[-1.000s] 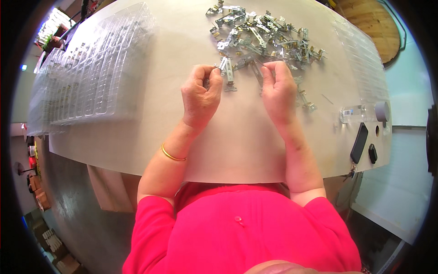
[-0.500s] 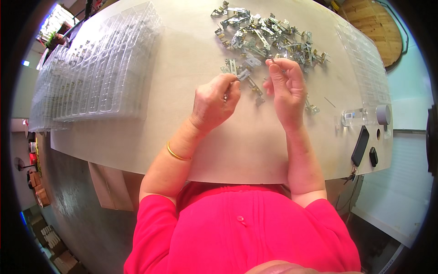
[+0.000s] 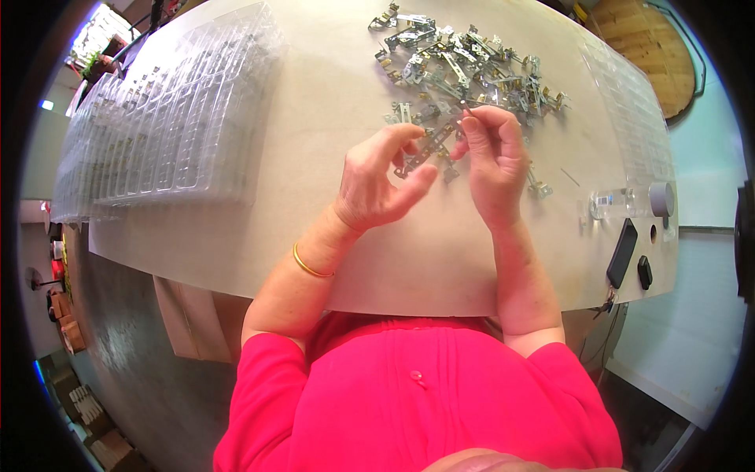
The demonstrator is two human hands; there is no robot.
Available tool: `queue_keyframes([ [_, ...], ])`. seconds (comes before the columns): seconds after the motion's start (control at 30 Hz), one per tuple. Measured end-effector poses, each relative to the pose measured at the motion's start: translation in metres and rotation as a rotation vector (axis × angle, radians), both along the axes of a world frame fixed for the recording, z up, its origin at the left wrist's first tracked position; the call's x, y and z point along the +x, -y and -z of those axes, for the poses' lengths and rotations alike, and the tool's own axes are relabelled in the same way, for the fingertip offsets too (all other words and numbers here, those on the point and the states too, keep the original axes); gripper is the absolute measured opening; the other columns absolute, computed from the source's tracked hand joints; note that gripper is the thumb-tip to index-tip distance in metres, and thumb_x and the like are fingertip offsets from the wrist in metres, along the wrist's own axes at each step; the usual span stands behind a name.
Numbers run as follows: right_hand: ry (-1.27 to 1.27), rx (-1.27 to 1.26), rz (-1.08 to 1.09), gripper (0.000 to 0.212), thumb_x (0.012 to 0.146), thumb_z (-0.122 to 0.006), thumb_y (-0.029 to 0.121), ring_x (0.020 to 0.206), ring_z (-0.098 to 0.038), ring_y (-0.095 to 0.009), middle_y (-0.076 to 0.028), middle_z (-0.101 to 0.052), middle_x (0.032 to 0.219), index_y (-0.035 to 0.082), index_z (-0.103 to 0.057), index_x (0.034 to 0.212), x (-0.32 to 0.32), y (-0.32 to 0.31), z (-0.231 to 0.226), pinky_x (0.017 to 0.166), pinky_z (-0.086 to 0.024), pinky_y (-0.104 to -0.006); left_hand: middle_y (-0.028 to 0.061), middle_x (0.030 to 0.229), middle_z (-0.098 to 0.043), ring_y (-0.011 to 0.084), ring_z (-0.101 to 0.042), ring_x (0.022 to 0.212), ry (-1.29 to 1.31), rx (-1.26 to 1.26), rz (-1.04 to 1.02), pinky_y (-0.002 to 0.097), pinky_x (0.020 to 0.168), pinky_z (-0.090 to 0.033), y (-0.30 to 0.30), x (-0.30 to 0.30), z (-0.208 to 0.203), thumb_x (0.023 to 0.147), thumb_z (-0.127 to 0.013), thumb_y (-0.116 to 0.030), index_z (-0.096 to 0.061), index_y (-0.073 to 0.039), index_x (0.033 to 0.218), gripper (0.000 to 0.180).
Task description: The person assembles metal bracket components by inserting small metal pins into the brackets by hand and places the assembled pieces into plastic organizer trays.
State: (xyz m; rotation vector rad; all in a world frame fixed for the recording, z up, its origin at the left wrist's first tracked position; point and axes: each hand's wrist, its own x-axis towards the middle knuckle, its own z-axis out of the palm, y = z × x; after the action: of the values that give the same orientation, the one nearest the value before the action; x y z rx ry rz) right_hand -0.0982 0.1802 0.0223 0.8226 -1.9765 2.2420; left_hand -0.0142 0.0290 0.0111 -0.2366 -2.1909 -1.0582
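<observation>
My left hand (image 3: pixel 373 177) is spread, its thumb stretched out and its fingers bent over a slotted metal bracket (image 3: pixel 425 151). This bracket looks loose below the fingertips, though contact with them is hard to make out. Thumb and forefinger of my right hand (image 3: pixel 497 157) pinch a thin, dark stick-like piece (image 3: pixel 465 110) with a pale tip; most of it is hidden. Just beyond both hands spreads a heap of small metal brackets (image 3: pixel 480 67), silvery with brass-coloured parts. A single metal bracket (image 3: pixel 539 187) lies apart, right of my right wrist.
Clear plastic compartment trays (image 3: pixel 169 149) are stacked on the left, some holding parts. More clear trays (image 3: pixel 629 110) stand at the right edge. Nearby are a clear bottle with a grey cap (image 3: pixel 661 198), a black phone (image 3: pixel 621 253), a small black object (image 3: pixel 645 272) and a thin rod (image 3: pixel 570 177).
My left hand has opened from a closed grip, its thumb swinging out to the right. A slotted bracket now shows below its fingers. My right hand keeps its pinch and has shifted slightly down.
</observation>
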Motion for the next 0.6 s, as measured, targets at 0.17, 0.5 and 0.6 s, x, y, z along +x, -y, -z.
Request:
queue_keyframes([
  [0.17, 0.114, -0.066, -0.072, 0.007, 0.100, -0.060, 0.003, 0.068, -0.057, -0.007, -0.002, -0.062, 0.091, 0.003, -0.058, 0.107, 0.008, 0.006, -0.001, 0.062, -0.052, -0.0222, 0.0127, 0.091, -0.069, 0.0178, -0.064, 0.074, 0.394, 0.839, 0.302, 0.0281, 0.074, -0.054, 0.014, -0.004, 0.000, 0.105, -0.045, -0.029, -0.059, 0.005, 0.120, 0.041],
  [0.5, 0.017, 0.046, -0.160, 0.007, 0.100, -0.062, 0.006, 0.070, -0.054, -0.004, 0.001, -0.061, 0.088, 0.004, -0.060, 0.106, 0.002, 0.024, -0.001, 0.062, -0.048, -0.0210, 0.0030, 0.071, -0.059, 0.0099, -0.053, 0.050, 0.598, 1.144, 0.505, 0.0246, 0.047, -0.048, 0.023, -0.005, 0.003, 0.105, -0.051, -0.024, -0.060, 0.000, 0.108, 0.026],
  [0.6, -0.091, 0.167, -0.037, 0.006, 0.099, -0.064, 0.008, 0.068, -0.050, -0.002, 0.004, -0.059, 0.083, 0.004, -0.062, 0.102, -0.006, 0.028, -0.003, 0.060, -0.044, -0.0196, -0.0003, 0.067, -0.053, 0.0070, -0.047, 0.049, 0.538, 1.194, 0.353, 0.0232, 0.046, -0.046, 0.025, -0.007, 0.003, 0.106, -0.051, -0.023, -0.060, -0.003, 0.106, 0.022],
])
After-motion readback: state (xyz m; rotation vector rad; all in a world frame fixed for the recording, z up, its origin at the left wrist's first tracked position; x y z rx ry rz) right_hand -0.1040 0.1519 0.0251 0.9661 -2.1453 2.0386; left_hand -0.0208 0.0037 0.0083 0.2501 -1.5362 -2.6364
